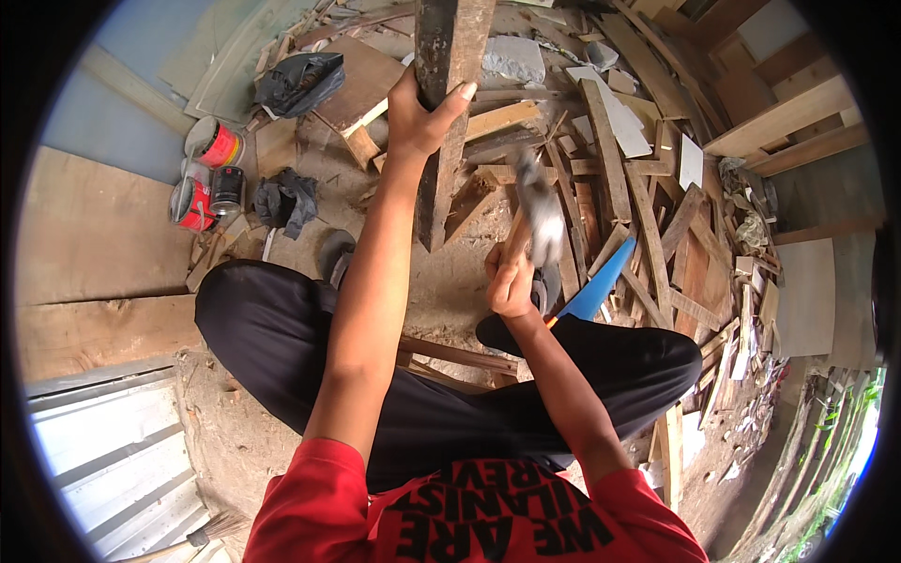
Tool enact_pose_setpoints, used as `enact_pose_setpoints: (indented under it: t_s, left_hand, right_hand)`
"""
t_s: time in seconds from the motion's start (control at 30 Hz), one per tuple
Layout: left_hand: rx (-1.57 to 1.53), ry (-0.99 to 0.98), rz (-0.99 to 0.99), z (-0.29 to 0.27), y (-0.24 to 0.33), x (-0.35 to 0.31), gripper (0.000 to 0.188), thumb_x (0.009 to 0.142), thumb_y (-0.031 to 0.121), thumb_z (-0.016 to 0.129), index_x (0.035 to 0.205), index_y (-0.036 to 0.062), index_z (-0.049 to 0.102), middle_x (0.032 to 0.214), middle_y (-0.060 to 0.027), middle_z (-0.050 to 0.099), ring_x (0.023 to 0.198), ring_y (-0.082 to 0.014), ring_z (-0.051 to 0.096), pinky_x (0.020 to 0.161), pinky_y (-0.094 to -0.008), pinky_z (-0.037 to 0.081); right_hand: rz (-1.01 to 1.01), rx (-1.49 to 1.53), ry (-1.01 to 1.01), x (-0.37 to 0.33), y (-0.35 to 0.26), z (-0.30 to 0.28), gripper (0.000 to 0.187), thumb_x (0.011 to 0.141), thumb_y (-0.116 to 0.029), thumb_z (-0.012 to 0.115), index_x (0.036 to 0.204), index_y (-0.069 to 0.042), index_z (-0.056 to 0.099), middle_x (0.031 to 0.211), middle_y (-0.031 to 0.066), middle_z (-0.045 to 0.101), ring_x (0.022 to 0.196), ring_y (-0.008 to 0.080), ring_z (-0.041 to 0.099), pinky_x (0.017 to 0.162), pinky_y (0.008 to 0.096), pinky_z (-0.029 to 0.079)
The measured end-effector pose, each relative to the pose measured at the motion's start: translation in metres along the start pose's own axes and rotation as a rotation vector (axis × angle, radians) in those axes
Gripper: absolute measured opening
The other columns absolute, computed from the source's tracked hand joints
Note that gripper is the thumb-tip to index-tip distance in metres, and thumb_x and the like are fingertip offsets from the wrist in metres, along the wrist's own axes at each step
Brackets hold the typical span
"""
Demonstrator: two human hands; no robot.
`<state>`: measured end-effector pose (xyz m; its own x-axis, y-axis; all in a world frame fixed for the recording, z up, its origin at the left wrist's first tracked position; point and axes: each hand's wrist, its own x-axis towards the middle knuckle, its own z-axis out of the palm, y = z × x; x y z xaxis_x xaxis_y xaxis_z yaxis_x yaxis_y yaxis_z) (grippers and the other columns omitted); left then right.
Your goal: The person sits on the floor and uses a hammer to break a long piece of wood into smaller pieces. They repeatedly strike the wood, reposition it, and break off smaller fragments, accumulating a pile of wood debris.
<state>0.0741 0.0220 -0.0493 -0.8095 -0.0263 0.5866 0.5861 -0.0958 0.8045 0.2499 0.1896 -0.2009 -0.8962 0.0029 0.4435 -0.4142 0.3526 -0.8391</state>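
My left hand (424, 114) is wrapped round a thick wooden beam (458, 56), dark on one face and paler on the other. The beam stands upright in front of me, its lower end near the ground. In my right hand (511, 281) is a hammer (540, 211), gripped by its wooden handle. Its metal head is smeared by motion and is raised to the right of the beam, apart from it. Just right of that hand, a saw with a blue blade (601, 283) leans by my right knee.
Loose planks and offcuts (610, 150) are heaped ahead and to the right. Paint cans (211, 155) stand at the left near black plastic bags (300, 83) and a small wooden table (361, 80). Boards (94, 225) line the left wall. A broom (202, 535) lies lower left.
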Motion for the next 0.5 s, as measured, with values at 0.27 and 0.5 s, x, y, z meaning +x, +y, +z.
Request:
enact_pose_setpoints:
  t_s: [0.27, 0.5]
  left_hand:
    - [-0.106, -0.023, 0.004, 0.008, 0.001, -0.006, 0.061, 0.08, 0.036, 0.073, 0.12, -0.0074, 0.056, 0.108, -0.0117, 0.064, 0.097, -0.0194, 0.059, 0.088, -0.0329, 0.047]
    - [-0.073, -0.014, 0.001, 0.008, -0.007, -0.002, 0.045, 0.079, 0.026, 0.077, 0.108, -0.0035, 0.06, 0.093, -0.0088, 0.068, 0.08, -0.0144, 0.064, 0.071, -0.0308, 0.052]
  right_hand:
    - [0.537, -0.476, -0.118, -0.007, 0.06, -0.023, 0.052, 0.103, -0.044, 0.044, 0.087, 0.004, 0.055, 0.073, 0.0349, 0.061, 0.075, 0.0532, 0.062, 0.067, 0.0588, 0.048]
    - [0.022, 0.03, -0.048, 0.0, -0.001, -0.012, 0.044, 0.103, -0.039, 0.044, 0.09, 0.002, 0.054, 0.063, 0.0269, 0.057, 0.064, 0.048, 0.061, 0.057, 0.0488, 0.047]
